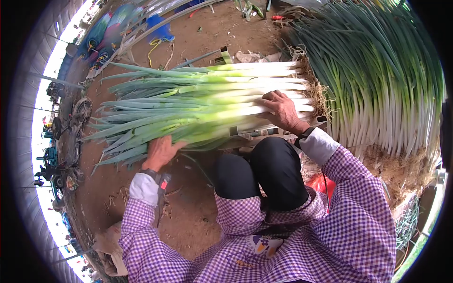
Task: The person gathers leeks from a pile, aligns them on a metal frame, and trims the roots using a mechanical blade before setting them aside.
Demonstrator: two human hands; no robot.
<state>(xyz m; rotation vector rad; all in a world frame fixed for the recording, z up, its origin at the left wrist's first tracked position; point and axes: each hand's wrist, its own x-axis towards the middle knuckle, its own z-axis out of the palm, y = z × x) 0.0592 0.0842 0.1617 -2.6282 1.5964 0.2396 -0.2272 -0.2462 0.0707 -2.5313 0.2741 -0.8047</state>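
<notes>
A thick row of green onions [203, 101] lies across a low metal stand [257, 133] in front of me, white stalks and roots to the right, green leaves to the left. My right hand [281, 112] is closed over the white stalks near the root end, fingers curled onto them. At the near edge of the leaves, my left hand [160, 152] has its thumb out to the right. Its other fingers are partly hidden against the leaves, which it appears to hold.
A large pile of green onions [377, 75] stands at the right, roots toward me. Blue plastic [159, 28] and yellow cord [154, 49] lie on the dirt floor [188, 207] at the upper left. Red plastic [325, 185] sits beside my knees [276, 165].
</notes>
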